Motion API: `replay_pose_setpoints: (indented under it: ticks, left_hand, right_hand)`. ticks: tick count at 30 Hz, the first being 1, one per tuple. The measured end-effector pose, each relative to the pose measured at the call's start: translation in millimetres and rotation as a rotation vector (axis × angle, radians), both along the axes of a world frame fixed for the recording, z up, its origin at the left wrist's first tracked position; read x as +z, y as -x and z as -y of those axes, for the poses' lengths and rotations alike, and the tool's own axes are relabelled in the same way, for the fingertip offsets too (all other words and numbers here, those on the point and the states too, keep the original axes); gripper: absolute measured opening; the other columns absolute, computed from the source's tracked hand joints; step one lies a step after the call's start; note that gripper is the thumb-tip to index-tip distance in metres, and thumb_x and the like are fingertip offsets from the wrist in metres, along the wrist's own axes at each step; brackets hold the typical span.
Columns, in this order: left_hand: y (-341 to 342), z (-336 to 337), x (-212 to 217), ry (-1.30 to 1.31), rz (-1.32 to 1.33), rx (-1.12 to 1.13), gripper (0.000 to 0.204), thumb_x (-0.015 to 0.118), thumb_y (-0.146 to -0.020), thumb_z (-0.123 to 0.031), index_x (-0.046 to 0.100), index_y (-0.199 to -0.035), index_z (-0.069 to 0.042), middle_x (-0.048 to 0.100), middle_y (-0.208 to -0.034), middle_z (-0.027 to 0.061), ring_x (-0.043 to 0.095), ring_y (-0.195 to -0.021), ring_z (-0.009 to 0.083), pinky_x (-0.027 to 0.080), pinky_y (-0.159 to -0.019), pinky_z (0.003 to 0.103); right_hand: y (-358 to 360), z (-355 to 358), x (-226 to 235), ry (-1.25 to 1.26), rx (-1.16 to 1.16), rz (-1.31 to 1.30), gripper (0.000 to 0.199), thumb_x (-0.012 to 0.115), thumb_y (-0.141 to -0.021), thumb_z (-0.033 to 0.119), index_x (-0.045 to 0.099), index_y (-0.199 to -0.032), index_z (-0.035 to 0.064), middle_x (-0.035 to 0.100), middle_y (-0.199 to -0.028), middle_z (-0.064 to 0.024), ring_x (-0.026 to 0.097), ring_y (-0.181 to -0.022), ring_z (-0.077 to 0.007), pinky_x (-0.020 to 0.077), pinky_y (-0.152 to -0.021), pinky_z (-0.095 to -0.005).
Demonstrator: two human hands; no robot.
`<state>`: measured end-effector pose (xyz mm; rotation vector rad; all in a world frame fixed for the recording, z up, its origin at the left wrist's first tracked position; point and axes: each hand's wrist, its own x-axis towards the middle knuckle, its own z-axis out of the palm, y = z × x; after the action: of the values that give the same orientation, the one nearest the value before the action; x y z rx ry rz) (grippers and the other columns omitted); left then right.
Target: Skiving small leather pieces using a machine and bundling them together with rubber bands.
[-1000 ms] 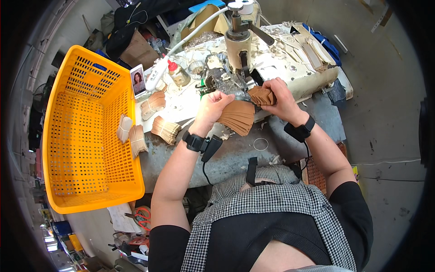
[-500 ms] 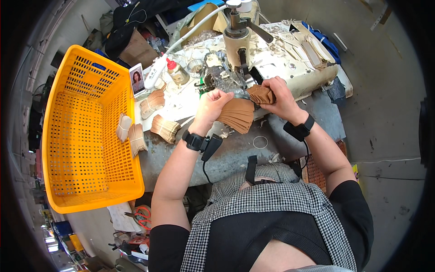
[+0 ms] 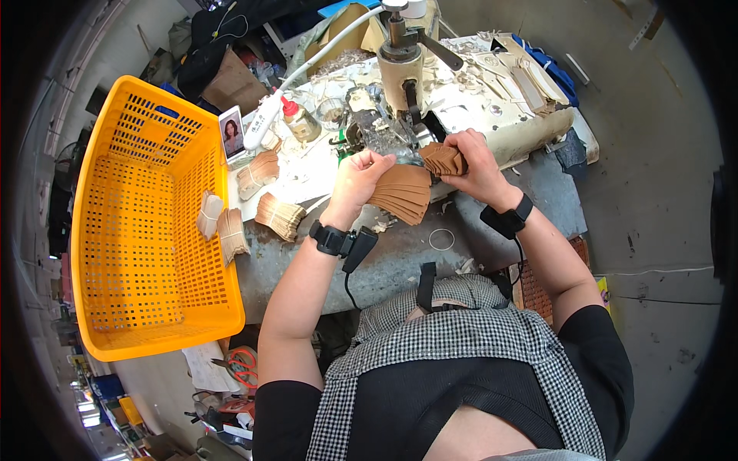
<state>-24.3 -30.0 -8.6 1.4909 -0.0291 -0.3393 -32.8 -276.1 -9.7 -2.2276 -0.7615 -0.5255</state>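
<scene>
- Left hand (image 3: 360,175) pinches the fanned stack of tan pieces (image 3: 401,192); right hand (image 3: 470,160) is clamped on a smaller brown bundle (image 3: 443,159) at its 3 o'clock.
- Both stacks sit just in front of the cream machine (image 3: 403,65), above the bench edge (image 3: 400,257).
- Looks like sorting or counting pieces; the next piece needs a clean thumb peel-off.
- Tied bundles (image 3: 278,216) lie at 9 o'clock, beside the orange basket (image 3: 142,253).

The fanned tan pieces (image 3: 401,194) look like matt, leathery sheet — thin and smooth. The crate (image 3: 146,223) is glossy orange plastic, perforated. The worktop (image 3: 400,257) is dull grey, rough and stained; the machine (image 3: 403,65) on it is scuffed cream-painted metal.
</scene>
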Motion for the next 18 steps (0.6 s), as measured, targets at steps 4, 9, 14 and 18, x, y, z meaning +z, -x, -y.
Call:
replay_pose_setpoints:
  ticks: [4,9,14,18]
  left_hand:
    - [-0.2,0.2,-1.7,-0.002,0.003,0.010,0.020,0.066,-0.090,-0.020,0.059,-0.074,-0.010,0.061,-0.070,-0.0043,0.052,-0.060,0.0011,0.041,-0.056,0.019]
    - [0.3,0.5,-0.4,-0.001,0.001,0.004,0.020,0.065,-0.090,-0.020,0.059,-0.075,-0.010,0.062,-0.070,-0.0044,0.052,-0.060,0.0011,0.041,-0.056,0.019]
    - [-0.1,-0.3,-2.1,-0.020,0.006,0.012,0.020,0.066,-0.090,-0.020,0.059,-0.074,-0.010,0.061,-0.070,-0.0045,0.051,-0.060,0.0008,0.041,-0.056,0.019]
    - [0.7,1.7,1.8,-0.008,-0.003,0.028,0.021,0.067,-0.089,-0.019,0.060,-0.072,-0.008,0.062,-0.069,-0.0035,0.051,-0.059,0.0016,0.041,-0.055,0.019]
  right_hand:
    - [0.1,-1.0,0.4,-0.004,0.004,0.012,0.057,0.079,-0.054,0.003,0.052,-0.103,0.0071,0.053,-0.094,-0.0098,0.049,-0.089,-0.0303,0.0393,-0.081,-0.0377]
    - [-0.3,-0.7,-1.7,0.001,-0.004,0.018,0.057,0.079,-0.054,0.003,0.052,-0.103,0.0072,0.053,-0.094,-0.0098,0.049,-0.089,-0.0304,0.0391,-0.081,-0.0381]
    - [-0.9,-1.3,-1.9,0.000,-0.001,0.032,0.057,0.079,-0.054,0.004,0.051,-0.103,0.0073,0.053,-0.094,-0.0099,0.049,-0.088,-0.0307,0.0392,-0.081,-0.0382]
    - [-0.9,-0.7,-3.3,-0.003,-0.011,0.026,0.057,0.080,-0.054,0.004,0.051,-0.104,0.0074,0.054,-0.094,-0.0099,0.049,-0.089,-0.0309,0.0394,-0.081,-0.0381]
